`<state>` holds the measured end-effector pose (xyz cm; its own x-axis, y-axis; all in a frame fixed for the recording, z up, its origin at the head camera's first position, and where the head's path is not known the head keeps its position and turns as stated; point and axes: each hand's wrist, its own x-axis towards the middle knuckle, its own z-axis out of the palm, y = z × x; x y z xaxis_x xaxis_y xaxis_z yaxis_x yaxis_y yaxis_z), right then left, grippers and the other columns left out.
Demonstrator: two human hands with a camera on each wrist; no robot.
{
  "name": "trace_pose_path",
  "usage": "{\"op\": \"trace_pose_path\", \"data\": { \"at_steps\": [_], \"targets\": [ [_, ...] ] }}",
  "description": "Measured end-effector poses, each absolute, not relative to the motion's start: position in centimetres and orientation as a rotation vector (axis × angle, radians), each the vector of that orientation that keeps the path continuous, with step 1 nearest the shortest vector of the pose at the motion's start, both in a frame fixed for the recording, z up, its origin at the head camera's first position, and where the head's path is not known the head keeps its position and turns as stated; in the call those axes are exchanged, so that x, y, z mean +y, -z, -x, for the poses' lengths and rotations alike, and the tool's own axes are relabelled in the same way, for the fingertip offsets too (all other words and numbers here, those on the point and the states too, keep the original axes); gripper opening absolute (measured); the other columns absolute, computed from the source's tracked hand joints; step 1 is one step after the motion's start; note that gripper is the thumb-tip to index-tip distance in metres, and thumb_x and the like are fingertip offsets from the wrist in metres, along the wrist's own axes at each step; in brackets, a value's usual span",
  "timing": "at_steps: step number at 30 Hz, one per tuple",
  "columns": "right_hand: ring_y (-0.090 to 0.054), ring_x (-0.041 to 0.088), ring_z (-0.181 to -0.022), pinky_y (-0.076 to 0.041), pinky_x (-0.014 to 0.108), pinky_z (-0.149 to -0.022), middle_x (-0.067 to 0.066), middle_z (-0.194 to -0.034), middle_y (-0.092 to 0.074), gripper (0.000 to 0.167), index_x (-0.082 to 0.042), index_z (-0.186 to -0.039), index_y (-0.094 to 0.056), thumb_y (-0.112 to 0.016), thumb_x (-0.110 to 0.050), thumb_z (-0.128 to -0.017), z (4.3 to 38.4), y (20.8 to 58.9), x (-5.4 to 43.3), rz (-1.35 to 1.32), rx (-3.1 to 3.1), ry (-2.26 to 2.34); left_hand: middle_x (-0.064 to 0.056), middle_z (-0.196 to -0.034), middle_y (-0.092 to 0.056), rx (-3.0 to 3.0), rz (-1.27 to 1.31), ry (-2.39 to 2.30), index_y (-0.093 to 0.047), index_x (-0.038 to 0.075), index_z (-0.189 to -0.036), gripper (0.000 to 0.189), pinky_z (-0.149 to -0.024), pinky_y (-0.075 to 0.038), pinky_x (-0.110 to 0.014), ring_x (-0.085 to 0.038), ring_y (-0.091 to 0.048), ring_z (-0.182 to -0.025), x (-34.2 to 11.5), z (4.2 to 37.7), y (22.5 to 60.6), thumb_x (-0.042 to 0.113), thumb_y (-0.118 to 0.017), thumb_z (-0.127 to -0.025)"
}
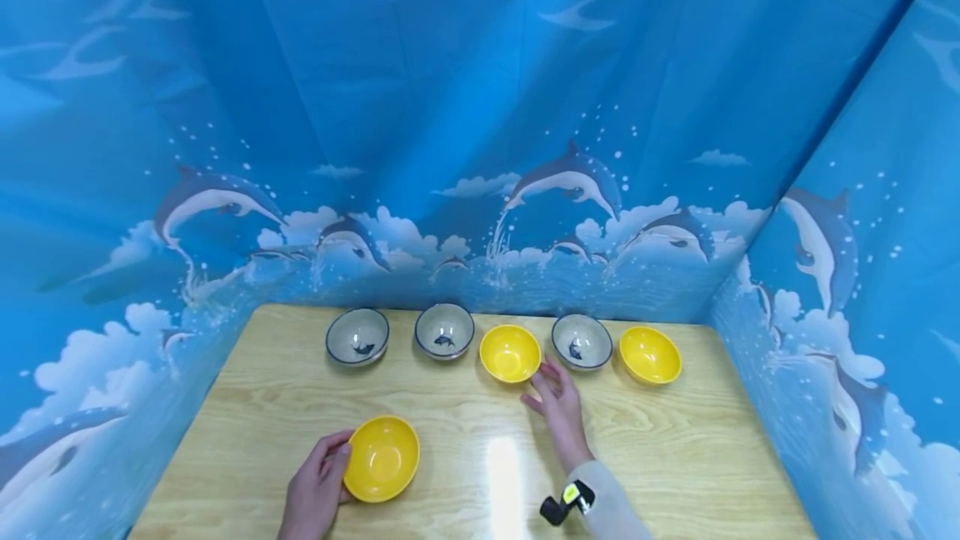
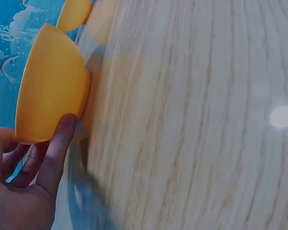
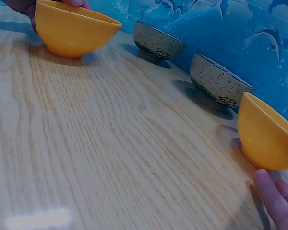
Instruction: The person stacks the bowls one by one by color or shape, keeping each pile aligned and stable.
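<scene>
**Left hand on the near yellow bowl**

Nearest the camera, left hand (image 1: 315, 486) cups the near yellow bowl (image 1: 382, 457) on the desk (image 1: 465, 440). Right hand (image 1: 558, 402), fingers relaxed and holding nothing, sits just beside the middle yellow bowl (image 1: 510, 352), which lies ahead-left.

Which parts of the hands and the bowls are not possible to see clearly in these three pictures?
- Left hand: in the head view the bottom edge cuts off the wrist; the near yellow plastic bowl hides any fingertips behind it.
- Right hand: in the right wrist view only fingertips show at the corner.
- Grey speckled ceramic bowls: the painted figures inside are too small to identify.
- Left wrist view: the near yellow bowl's inside faces away.
</scene>
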<state>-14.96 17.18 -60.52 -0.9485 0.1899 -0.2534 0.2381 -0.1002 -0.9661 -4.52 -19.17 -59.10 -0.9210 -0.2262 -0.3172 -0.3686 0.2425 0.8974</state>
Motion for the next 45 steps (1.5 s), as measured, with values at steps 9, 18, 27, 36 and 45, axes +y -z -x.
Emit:
{"op": "trace_pose_path", "data": {
  "at_steps": [9, 18, 27, 36, 45],
  "targets": [
    [-0.051, 0.044, -0.146, -0.065, 0.036, -0.102, 0.025, -0.166, -0.037, 0.069, -0.012, -0.172, -0.028, -0.062, -0.017, -0.111, 15.6, 60.9, 16.9, -0.504, 2.004, 2.307, -0.021, -0.135, -0.069, 2.379, 0.570, -1.776, -0.059, 0.003, -0.150, 0.047, -0.069, -0.068, -0.030, -0.006, -0.072, -0.098, -19.3, 4.5, 59.6, 0.035, -0.055, -0.116],
    [-0.049, 0.044, -0.147, -0.065, 0.038, -0.104, 0.027, -0.166, -0.036, 0.069, -0.013, -0.172, -0.028, -0.061, -0.016, -0.111, 16.1, 60.6, 16.5, -0.496, 1.963, 2.342, -0.024, -0.137, -0.067, 2.373, 0.580, -1.765, -0.058, 0.003, -0.150, 0.046, -0.069, -0.069, -0.031, -0.021, -0.075, -0.107, -19.1, 4.6, 59.6, 0.034, -0.055, -0.116],
    [-0.046, 0.044, -0.151, -0.065, 0.038, -0.104, 0.026, -0.171, -0.033, 0.069, -0.020, -0.174, -0.028, -0.058, -0.011, -0.112, 16.9, 60.5, 16.1, -0.538, 1.975, 2.322, -0.025, -0.140, -0.066, 2.366, 0.592, -1.763, -0.058, 0.004, -0.151, 0.044, -0.069, -0.069, -0.032, -0.023, -0.075, -0.108, -19.0, 4.7, 59.3, 0.032, -0.053, -0.117],
    [-0.047, 0.044, -0.151, -0.065, 0.038, -0.103, 0.024, -0.171, -0.035, 0.068, -0.022, -0.172, -0.033, -0.056, -0.005, -0.110, 16.9, 60.4, 16.1, -0.577, 1.988, 2.304, -0.024, -0.139, -0.066, 2.376, 0.618, -1.732, -0.057, 0.005, -0.151, 0.045, -0.068, -0.069, -0.032, -0.022, -0.075, -0.105, -18.9, 4.7, 59.4, 0.034, -0.053, -0.117],
    [-0.047, 0.044, -0.151, -0.065, 0.041, -0.104, 0.023, -0.171, -0.035, 0.068, -0.022, -0.172, -0.034, -0.054, -0.002, -0.109, 16.2, 60.2, 16.3, -0.559, 2.012, 2.268, -0.024, -0.136, -0.068, 2.389, 0.609, -1.746, -0.058, 0.004, -0.150, 0.046, -0.067, -0.069, -0.032, -0.022, -0.075, -0.104, -19.0, 4.5, 59.4, 0.035, -0.053, -0.117]
  ]
}}
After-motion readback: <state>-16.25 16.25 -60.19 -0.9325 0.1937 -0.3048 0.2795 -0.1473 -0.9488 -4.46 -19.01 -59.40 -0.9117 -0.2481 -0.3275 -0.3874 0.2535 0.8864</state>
